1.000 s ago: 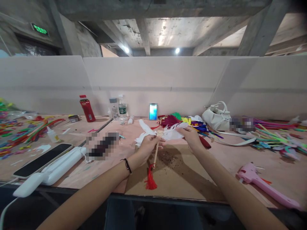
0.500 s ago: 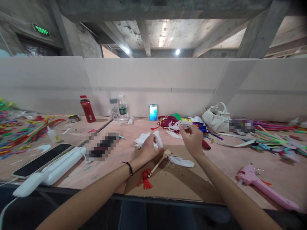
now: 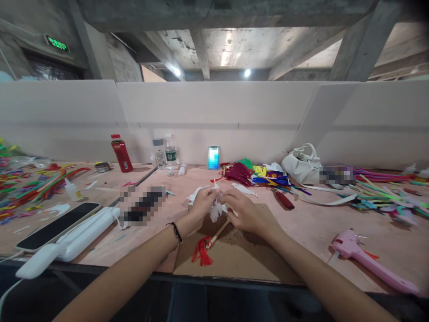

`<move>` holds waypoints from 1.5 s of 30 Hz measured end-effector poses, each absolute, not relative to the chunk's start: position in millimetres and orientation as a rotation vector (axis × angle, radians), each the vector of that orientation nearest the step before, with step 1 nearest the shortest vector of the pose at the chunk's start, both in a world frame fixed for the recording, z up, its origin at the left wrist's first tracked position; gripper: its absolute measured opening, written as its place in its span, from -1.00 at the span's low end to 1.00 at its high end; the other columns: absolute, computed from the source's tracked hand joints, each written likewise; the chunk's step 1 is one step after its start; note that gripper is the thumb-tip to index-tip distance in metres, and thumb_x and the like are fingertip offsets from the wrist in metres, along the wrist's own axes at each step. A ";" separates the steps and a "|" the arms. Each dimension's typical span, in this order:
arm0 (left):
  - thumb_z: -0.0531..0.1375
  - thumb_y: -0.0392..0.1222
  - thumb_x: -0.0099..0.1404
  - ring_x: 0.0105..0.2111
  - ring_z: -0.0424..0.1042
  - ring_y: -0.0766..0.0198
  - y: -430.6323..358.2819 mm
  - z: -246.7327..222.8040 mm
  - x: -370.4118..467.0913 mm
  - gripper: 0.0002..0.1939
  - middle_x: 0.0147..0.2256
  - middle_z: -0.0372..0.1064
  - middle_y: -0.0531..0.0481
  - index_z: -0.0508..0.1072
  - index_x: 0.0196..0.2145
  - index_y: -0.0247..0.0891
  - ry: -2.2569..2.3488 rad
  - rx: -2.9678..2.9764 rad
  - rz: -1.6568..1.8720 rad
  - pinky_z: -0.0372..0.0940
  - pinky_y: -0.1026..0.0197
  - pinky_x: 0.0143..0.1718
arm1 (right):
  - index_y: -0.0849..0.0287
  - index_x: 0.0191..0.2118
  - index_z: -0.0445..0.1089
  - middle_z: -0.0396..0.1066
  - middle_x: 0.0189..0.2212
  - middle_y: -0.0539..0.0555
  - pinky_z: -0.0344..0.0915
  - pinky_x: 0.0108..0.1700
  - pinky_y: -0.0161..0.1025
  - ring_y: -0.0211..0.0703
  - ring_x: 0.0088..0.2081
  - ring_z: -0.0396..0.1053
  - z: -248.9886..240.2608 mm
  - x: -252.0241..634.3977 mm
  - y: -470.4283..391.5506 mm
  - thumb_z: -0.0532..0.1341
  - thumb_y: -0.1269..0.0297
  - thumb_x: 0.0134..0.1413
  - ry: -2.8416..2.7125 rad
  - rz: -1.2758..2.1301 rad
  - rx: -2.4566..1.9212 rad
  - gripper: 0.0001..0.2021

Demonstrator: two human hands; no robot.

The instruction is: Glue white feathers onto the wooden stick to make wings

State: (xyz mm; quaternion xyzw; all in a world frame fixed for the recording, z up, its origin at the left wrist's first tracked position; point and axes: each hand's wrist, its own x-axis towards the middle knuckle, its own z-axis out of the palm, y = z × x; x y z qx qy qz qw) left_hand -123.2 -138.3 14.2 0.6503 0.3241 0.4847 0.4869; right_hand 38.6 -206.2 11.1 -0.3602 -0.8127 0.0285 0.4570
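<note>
Above a piece of brown cardboard (image 3: pixel 248 261), my two hands meet over a bunch of white feathers (image 3: pixel 218 212). My left hand (image 3: pixel 200 209) pinches the bunch from the left, near its top. From the right, the fingers of my right hand (image 3: pixel 247 212) are closed at the same feathers, hiding part of them. Below lies a thin wooden stick (image 3: pixel 219 233), its upper end covered by my right hand. A red tassel (image 3: pixel 202 251) hangs from its lower end. More white feathers (image 3: pixel 196 195) rest behind my left hand, and another white feather (image 3: pixel 245 189) lies behind my right.
A pink glue gun (image 3: pixel 372 264) lies at the right, a red-handled tool (image 3: pixel 284 200) nearer. Coloured feathers (image 3: pixel 270 175) and a white bag (image 3: pixel 300 166) stand behind. At left are a phone (image 3: pixel 58 226), a white device (image 3: pixel 89 233), a red bottle (image 3: pixel 121 154) and a clear bottle (image 3: pixel 170 154).
My right hand has come down and left with its white feather, meeting my left hand. The feather on the cardboard beside the stick no longer shows there. The stick and tassel stay put.
</note>
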 end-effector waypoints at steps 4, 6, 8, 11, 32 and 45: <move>0.26 0.07 0.20 -0.53 0.31 0.31 -143.2 16.3 -123.5 -0.68 -0.53 0.37 0.05 0.49 -0.47 -0.26 0.680 1.626 1.045 0.16 0.30 -0.48 | 0.08 -0.16 0.31 0.37 -0.17 0.10 0.32 -0.15 -0.12 -0.03 -0.17 0.33 9.0 49.5 -195.8 0.17 0.44 -0.06 -1.761 0.223 -0.967 -0.72; 0.25 0.05 0.20 -0.54 0.32 0.30 -147.6 16.2 -122.6 -0.70 -0.53 0.38 0.03 0.55 -0.42 -0.26 0.640 1.645 0.966 0.15 0.30 -0.51 | 0.08 -0.11 0.30 0.37 -0.14 0.11 0.32 -0.19 -0.15 -0.05 -0.17 0.34 9.9 56.0 -190.7 0.18 0.32 0.04 -1.639 0.321 -0.998 -0.76; 0.25 0.03 0.21 -0.54 0.33 0.29 -151.5 15.3 -121.9 -0.72 -0.54 0.38 0.03 0.58 -0.39 -0.26 0.607 1.674 0.897 0.16 0.30 -0.50 | 0.08 -0.12 0.32 0.40 -0.15 0.09 0.33 -0.20 -0.18 -0.07 -0.17 0.36 12.1 60.1 -187.8 0.18 0.20 0.12 -1.572 0.432 -1.006 -0.79; 0.25 0.00 0.22 -0.54 0.34 0.27 -154.5 15.1 -122.1 -0.73 -0.56 0.41 0.02 0.62 -0.40 -0.26 0.586 1.731 0.843 0.17 0.28 -0.49 | 0.10 -0.34 0.35 0.38 -0.38 -0.01 0.28 -0.25 -0.22 -0.13 -0.31 0.34 16.4 60.6 -187.8 0.21 0.08 0.15 -1.550 0.571 -1.000 -0.80; 0.23 -0.04 0.32 -0.29 0.48 0.17 -156.3 18.1 -122.8 -0.74 -0.34 0.58 -0.02 0.64 -0.35 -0.24 0.619 1.919 1.022 0.29 0.23 -0.22 | 0.10 -0.46 0.43 0.35 -0.42 -0.03 0.21 -0.21 -0.24 -0.14 -0.31 0.29 6.4 53.0 -185.9 0.34 0.15 0.05 -1.412 0.721 -0.918 -0.81; 0.14 -0.01 0.35 -0.52 0.40 0.29 -151.4 7.4 -123.3 -0.70 -0.41 0.50 0.01 0.54 -0.31 -0.27 0.731 1.899 0.930 0.15 0.30 -0.53 | 0.13 -0.44 0.46 0.35 -0.38 0.00 0.15 -0.32 -0.24 -0.17 -0.38 0.23 4.0 55.7 -180.1 0.37 0.03 -0.10 -1.215 0.638 -1.059 -0.74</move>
